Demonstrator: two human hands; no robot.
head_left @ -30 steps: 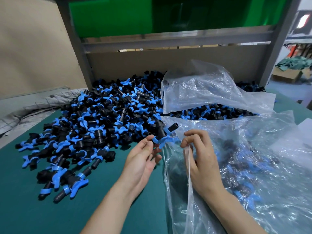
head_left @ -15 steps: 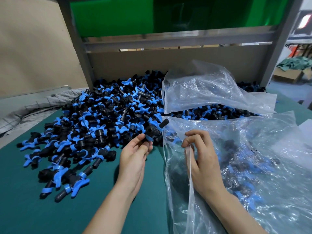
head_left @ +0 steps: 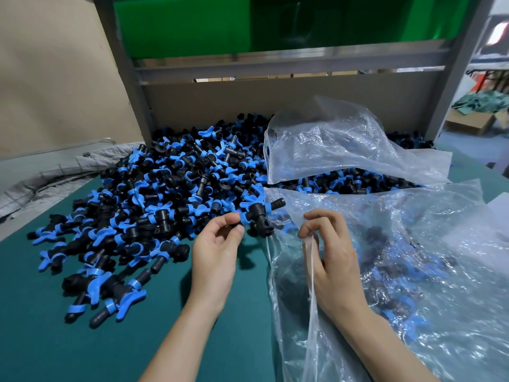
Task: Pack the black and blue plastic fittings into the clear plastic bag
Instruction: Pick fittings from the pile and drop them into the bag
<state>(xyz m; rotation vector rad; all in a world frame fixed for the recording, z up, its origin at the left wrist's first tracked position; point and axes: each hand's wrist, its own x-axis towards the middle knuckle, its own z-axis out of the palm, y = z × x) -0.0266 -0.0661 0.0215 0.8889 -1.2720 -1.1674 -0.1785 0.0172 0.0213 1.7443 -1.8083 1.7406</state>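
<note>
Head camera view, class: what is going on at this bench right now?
A person is bagging parts. The left hand pinches one black and blue fitting at the mouth of the clear plastic bag, which the right hand holds open by its edge. Some fittings are already inside; a large loose pile remains on the green table.

The T-shaped plastic fitting (head_left: 259,213) pinched in my left hand (head_left: 216,252) is black with bright blue rings. The heaped plastic fittings (head_left: 165,194) show the same black and blue. The crinkled clear plastic bag (head_left: 413,271) glints white over the flat teal-green table mat (head_left: 82,348). Behind stands a glossy green panel (head_left: 248,20) in a grey metal frame (head_left: 289,64).
</note>
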